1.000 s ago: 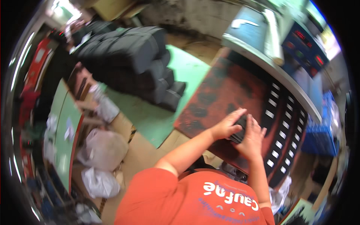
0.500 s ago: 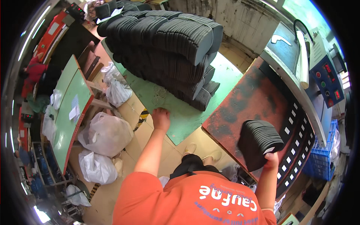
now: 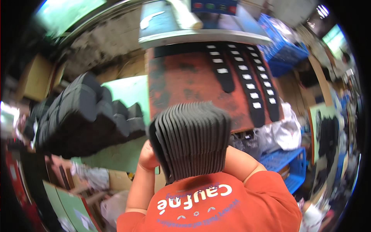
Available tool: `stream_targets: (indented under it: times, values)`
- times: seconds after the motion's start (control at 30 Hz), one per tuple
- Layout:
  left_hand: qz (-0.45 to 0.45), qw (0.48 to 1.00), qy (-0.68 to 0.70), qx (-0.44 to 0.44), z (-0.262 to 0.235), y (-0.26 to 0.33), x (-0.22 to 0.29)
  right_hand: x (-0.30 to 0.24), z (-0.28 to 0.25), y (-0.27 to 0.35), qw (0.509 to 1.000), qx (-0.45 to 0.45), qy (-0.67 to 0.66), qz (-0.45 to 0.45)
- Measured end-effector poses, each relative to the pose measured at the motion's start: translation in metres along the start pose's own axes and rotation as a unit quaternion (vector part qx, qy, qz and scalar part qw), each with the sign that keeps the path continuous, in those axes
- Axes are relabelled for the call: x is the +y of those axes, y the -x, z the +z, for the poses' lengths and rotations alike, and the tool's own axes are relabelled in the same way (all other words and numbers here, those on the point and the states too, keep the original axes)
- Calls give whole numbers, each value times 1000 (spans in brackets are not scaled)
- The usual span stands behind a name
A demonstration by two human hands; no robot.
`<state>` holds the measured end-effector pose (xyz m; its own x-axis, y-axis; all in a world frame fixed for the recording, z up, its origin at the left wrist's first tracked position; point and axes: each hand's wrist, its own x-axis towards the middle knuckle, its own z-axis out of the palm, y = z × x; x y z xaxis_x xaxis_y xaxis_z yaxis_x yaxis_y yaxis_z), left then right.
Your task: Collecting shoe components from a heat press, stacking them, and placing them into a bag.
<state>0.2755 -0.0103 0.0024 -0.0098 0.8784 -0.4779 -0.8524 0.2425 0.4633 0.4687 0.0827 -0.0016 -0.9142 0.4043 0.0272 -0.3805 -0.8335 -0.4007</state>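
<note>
A thick stack of dark grey foam insoles is up in front of my chest, edges toward me, its lower end close to my shirt. My left hand closes on the stack's left side, and its fingers are mostly hidden. From the right, my forearm runs behind the stack, which covers my right hand. Beyond lies a red, black-stained worktable. On its right part, black insoles lie overlapped in rows, each showing a small white label.
Tied bundles of dark insoles are piled on a green table to the left. A press machine with a control panel stands behind the red worktable. Blue crates and white plastic bags are to the right.
My view has turned right, toward the red worktable. The insole stack has come off the table to my chest. My left hand has left the green table and come to the stack.
</note>
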Motion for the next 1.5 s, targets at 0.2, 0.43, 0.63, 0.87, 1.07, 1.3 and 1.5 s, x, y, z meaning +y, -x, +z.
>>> stream_targets:
  times: [0.2, 0.43, 0.63, 0.87, 1.07, 1.3, 1.5]
  values:
    - [-84, 956, -23, -280, -18, -58, 9, -39, 3, 86, 935, 79, 344, 20]
    - [-46, 511, -637, -575, 138, -17, -55, 18, 4, 151, 586, 482, 651, -24]
    - [-28, 193, -712, -675, 182, -12, -153, 18, -29, 234, 629, 537, 561, -35]
    - [-184, 231, -858, -420, 127, -66, -270, 19, -66, 349, 751, 450, 463, -139]
    - [-15, 503, -756, -419, 126, -72, -357, 43, -159, 408, 733, 604, 138, -281]
    - [86, 512, -794, -316, 87, -110, -385, 73, -312, 408, 689, 635, -166, -307]
    - [-33, 451, -833, -319, 18, -83, -369, 52, -423, 430, 478, 871, 35, -107]
